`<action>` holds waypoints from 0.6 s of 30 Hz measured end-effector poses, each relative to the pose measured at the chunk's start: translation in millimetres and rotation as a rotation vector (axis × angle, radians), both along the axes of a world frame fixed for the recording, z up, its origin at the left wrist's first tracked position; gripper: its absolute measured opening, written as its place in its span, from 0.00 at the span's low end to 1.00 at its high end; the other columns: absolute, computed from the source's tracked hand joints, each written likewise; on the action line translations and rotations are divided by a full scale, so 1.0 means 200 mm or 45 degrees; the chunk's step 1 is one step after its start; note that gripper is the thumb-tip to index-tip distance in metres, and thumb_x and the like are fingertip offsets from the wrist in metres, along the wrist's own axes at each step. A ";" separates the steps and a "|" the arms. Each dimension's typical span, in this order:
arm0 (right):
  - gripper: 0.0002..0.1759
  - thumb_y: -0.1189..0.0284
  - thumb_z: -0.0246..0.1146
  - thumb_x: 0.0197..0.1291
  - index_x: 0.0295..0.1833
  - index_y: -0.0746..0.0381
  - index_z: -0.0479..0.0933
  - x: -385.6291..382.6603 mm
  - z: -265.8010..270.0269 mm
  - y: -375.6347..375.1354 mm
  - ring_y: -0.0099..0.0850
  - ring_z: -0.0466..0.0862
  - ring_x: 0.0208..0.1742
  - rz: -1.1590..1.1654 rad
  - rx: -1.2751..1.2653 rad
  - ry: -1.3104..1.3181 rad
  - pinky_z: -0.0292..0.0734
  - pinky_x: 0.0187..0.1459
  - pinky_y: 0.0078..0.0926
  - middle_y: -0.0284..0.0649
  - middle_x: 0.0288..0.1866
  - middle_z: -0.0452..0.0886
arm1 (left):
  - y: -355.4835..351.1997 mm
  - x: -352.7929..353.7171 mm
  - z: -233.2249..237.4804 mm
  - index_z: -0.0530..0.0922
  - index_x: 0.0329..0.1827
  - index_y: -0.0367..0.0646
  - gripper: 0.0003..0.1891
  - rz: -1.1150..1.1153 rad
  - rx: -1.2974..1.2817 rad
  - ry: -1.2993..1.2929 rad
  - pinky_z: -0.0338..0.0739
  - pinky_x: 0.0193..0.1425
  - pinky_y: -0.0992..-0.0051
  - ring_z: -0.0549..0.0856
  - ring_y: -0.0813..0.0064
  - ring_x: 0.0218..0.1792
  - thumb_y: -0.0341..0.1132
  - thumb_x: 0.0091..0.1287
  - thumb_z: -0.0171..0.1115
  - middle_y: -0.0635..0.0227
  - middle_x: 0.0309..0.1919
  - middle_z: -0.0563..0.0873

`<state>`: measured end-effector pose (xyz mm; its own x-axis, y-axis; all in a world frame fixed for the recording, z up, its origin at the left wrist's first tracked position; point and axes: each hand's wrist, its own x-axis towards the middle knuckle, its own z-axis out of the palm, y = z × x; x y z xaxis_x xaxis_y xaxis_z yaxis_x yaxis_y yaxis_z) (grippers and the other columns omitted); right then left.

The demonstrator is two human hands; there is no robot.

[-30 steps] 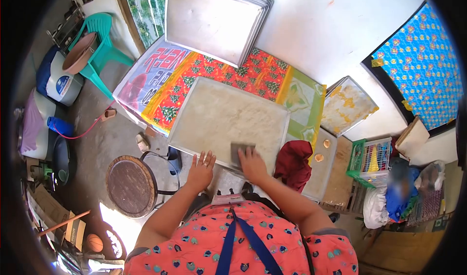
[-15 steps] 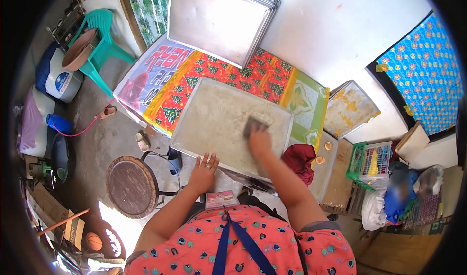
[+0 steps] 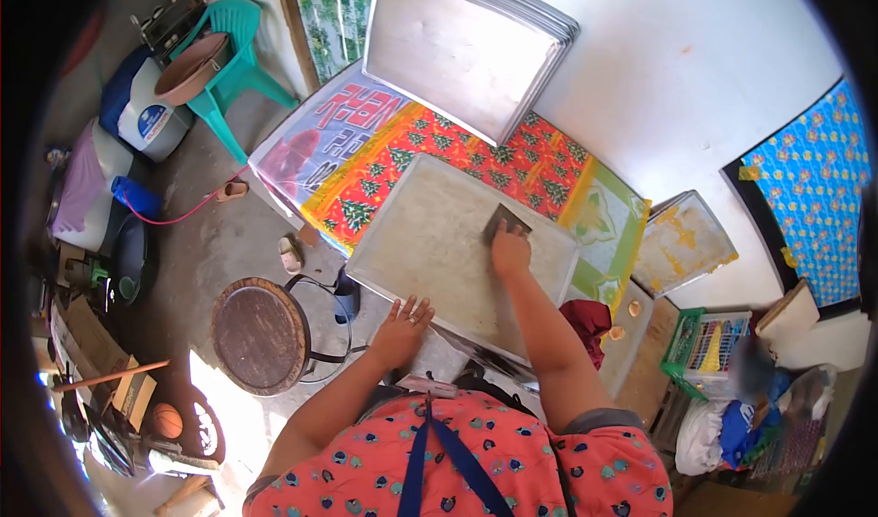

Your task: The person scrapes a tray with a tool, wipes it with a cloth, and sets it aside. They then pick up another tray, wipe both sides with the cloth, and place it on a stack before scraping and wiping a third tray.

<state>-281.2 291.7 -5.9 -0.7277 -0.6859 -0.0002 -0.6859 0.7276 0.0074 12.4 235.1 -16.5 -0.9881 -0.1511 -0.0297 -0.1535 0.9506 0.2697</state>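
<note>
A large metal tray lies flat on a table covered with a patterned cloth. My right hand presses a dark flat scraper or pad onto the right part of the tray, its fingers closed over it. At the tray's near edge rests my left hand, with its fingers apart and nothing held in it. Pale smudges show on the tray's surface. A dark red cloth is bunched beside the tray's near right corner.
Stacked metal trays lean on the wall behind. Another stained tray stands at right, near a green and white crate. A round wooden stool is at left, with a green chair holding a brown basin beyond it.
The whole view has shifted, so the room appears further right and lower. My right hand has moved the dark pad slightly towards the tray's far edge. My left hand stays at the near edge.
</note>
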 end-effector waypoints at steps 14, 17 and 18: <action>0.26 0.67 0.55 0.58 0.57 0.76 0.69 0.31 0.08 0.00 0.58 0.79 0.51 0.118 0.068 -0.256 0.77 0.47 0.50 0.63 0.45 0.79 | -0.01 -0.02 0.02 0.66 0.68 0.42 0.32 0.005 0.037 -0.017 0.52 0.73 0.49 0.57 0.54 0.74 0.33 0.56 0.55 0.61 0.72 0.63; 0.29 0.69 0.55 0.58 0.62 0.76 0.66 0.68 0.03 -0.02 0.67 0.77 0.48 0.537 0.163 -0.021 0.77 0.50 0.51 0.76 0.50 0.72 | -0.01 -0.01 0.06 0.64 0.70 0.42 0.33 0.001 0.071 -0.139 0.51 0.74 0.50 0.56 0.53 0.74 0.32 0.56 0.54 0.60 0.72 0.62; 0.28 0.69 0.55 0.58 0.61 0.76 0.67 0.68 -0.03 -0.05 0.66 0.78 0.48 0.576 0.090 0.050 0.77 0.48 0.51 0.78 0.50 0.71 | -0.01 -0.01 0.06 0.64 0.70 0.42 0.33 -0.010 0.070 -0.101 0.51 0.74 0.50 0.56 0.54 0.74 0.31 0.56 0.54 0.60 0.72 0.62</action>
